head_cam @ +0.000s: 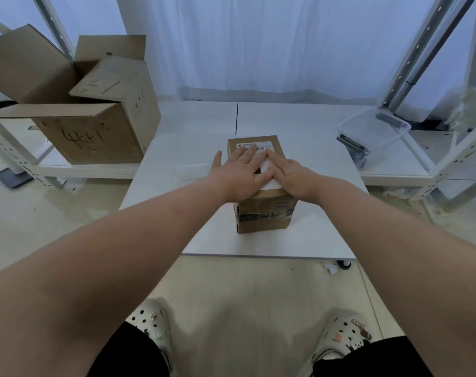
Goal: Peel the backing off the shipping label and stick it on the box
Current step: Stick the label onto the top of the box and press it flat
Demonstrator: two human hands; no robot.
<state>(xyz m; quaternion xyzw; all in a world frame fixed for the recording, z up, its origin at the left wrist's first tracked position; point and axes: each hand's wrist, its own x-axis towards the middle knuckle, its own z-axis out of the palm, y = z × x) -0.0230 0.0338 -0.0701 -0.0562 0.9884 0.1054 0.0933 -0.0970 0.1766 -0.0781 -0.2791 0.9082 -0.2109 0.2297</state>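
The box (pixel 264 216) stands near the middle of the white table (pixel 258 243). It is a small brown carton w/ clear tape across its front face. The label (pixel 258 148) lies flat on the box's top. Its far printed end w/ barcode shows past the fingertips; the rest is mostly under the hands.

The left hand (pixel 240 174) lies palm down on the top, fingers straight & spread, thumb out past the left edge. The right hand (pixel 292 172) lies flat beside it, fingers straight & together, angled in toward the left one. Neither grips anything; both press.

The label is prob. thin paper, light & floppy, and its sticky side likely grabs on contact, so it could crease or trap bubbles. It is best worked w/ flat pressure from the middle out to edges & corners, not by pinching. The box looks stiff enough to take the push but light enough to slide on the smooth table, so pressure should go straight down. To lift it, take both side walls.

An open carton (pixel 95 126) sits on a shelf at left, a plastic tub (pixel 375 129) at right.
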